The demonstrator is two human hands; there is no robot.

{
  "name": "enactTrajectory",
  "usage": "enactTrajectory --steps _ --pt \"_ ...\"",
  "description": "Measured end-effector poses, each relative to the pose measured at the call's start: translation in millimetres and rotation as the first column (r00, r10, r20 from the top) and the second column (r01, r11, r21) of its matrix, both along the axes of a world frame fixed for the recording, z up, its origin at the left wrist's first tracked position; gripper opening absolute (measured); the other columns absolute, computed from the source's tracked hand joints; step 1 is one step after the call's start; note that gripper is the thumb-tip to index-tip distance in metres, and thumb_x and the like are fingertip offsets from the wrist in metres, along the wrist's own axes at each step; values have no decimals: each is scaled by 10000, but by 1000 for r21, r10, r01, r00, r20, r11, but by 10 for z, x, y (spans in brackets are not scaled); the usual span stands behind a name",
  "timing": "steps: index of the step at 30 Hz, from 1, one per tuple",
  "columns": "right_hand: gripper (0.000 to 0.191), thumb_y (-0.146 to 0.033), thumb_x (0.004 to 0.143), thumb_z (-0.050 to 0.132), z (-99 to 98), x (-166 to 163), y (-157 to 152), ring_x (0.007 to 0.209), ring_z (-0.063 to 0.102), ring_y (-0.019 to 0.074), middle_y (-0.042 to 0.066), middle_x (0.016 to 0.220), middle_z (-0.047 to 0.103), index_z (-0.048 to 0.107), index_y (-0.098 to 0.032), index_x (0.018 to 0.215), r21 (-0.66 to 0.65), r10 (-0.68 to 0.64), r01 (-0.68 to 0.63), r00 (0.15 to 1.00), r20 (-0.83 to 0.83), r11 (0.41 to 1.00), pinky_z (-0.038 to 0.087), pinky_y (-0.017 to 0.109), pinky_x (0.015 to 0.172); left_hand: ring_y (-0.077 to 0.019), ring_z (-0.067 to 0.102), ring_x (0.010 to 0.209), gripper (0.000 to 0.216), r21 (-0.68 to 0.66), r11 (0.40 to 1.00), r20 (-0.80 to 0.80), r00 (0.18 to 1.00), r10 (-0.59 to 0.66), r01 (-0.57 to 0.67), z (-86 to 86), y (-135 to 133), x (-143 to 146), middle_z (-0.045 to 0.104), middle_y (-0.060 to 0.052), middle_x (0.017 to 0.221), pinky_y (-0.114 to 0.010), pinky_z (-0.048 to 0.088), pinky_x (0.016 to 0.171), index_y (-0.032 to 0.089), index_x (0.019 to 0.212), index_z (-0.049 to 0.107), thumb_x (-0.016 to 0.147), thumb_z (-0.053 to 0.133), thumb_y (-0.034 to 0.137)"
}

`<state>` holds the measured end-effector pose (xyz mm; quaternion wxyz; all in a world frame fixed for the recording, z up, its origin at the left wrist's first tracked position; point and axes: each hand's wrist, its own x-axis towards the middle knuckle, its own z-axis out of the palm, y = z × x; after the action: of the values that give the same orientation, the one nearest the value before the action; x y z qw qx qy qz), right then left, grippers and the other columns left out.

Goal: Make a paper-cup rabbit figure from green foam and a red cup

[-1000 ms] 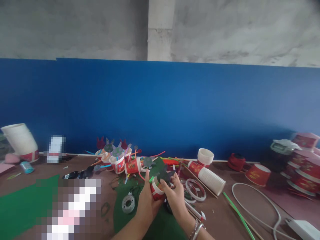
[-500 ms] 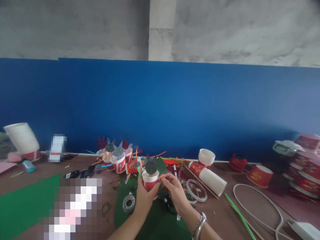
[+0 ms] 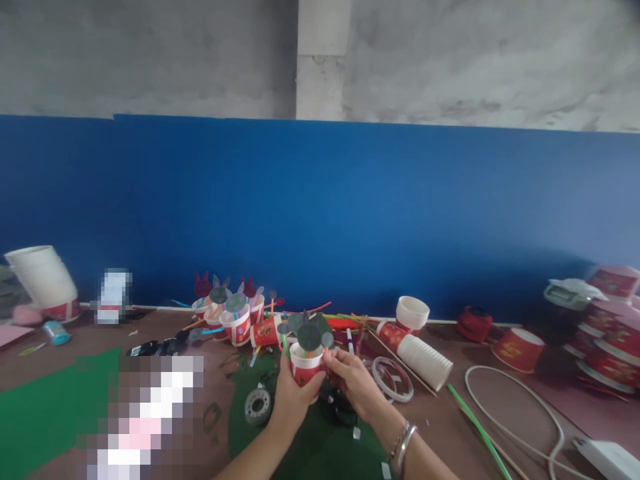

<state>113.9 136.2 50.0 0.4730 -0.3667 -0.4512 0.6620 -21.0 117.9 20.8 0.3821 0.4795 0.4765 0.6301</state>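
My left hand [image 3: 294, 395] is wrapped round a red and white paper cup [image 3: 306, 370], held upright above the green sheet. A dark green paper head with ears [image 3: 309, 335] rises from the cup's mouth. On the cup's left side, a green strip [image 3: 285, 344] carries a round paper piece. At the right side, my right hand [image 3: 351, 377] pinches a short orange strip [image 3: 327, 350] topped with a grey-green paper disc [image 3: 327, 340]. Its thumb and fingertips meet close to the rim. Left of my hands stand several finished-looking cup figures [image 3: 235, 325] with similar paper heads.
A roll of tape [image 3: 258, 407] lies by my left wrist, and clear tape rings [image 3: 393, 380] lie to the right. A stack of paper cups [image 3: 425, 361] lies on its side. A white cable [image 3: 520, 373] loops at right. Green paper [image 3: 65, 407] covers the left.
The cup has shifted slightly to the right in my left hand. The disc on the right strip now stands upright above my right fingertips, where it leaned outward before.
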Motion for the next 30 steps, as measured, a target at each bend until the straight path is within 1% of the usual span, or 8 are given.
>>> enactTrajectory --steps 3,6,10,13,18,21,25,30 --pt "329 -430 618 755 27 55 10 529 485 81 -21 582 569 588 -146 629 -15 24 -23 998 64 1000 338 193 509 -265 579 1057 743 0 1000 -5 1000 4 -4 -15 16 -15 621 -109 1133 -373 421 924 171 1252 408 603 733 332" --pt "324 -420 612 759 48 52 -3 522 496 85 -17 557 576 604 -137 637 11 -8 6 994 113 1000 335 197 505 -268 562 1080 737 -7 1000 -27 1000 -9 9 -16 25 -21 593 -126 1180 -378 400 947 159 1258 395 621 725 326" --pt "315 -375 589 782 83 12 -42 517 505 81 -27 576 584 623 -145 733 22 -49 48 997 59 999 323 184 486 -265 557 1089 752 -21 1000 -20 1000 -23 23 24 6 3 577 -135 1204 -385 387 964 157 1285 353 648 710 333" --pt "283 -362 605 775 97 13 -49 509 496 74 -29 579 577 609 -149 689 33 -51 50 998 23 998 318 177 475 -260 571 1067 745 -32 999 -17 1000 -20 20 61 -15 24 588 -130 1189 -376 399 952 155 1279 359 649 709 343" --pt "297 -393 618 766 74 103 0 521 506 78 -18 586 582 622 -141 682 -31 67 -67 998 -9 997 351 187 509 -248 541 1116 692 18 999 -28 999 -34 34 89 -40 32 599 -97 1184 -343 392 965 179 1240 420 628 717 306" --pt "290 -381 626 766 55 170 36 539 527 75 -5 627 612 646 -137 725 -87 134 -133 991 7 987 366 181 523 -258 551 1097 724 21 998 -62 996 -60 61 77 -46 24 623 -90 1135 -354 410 945 179 1258 404 616 719 287" --pt "268 -334 604 785 35 206 62 521 544 66 2 642 639 648 -134 718 -155 141 -135 990 25 979 370 171 509 -266 568 1062 795 23 997 -96 993 -70 73 31 -36 14 621 -100 1135 -374 411 940 175 1303 359 603 723 276" --pt "247 -260 562 807 23 173 68 518 561 72 8 606 643 625 -120 653 -188 111 -113 994 -20 976 388 177 531 -272 568 1051 858 36 994 -130 987 -95 101 -35 -16 7 615 -109 1124 -388 412 934 174 1346 298 609 725 281"
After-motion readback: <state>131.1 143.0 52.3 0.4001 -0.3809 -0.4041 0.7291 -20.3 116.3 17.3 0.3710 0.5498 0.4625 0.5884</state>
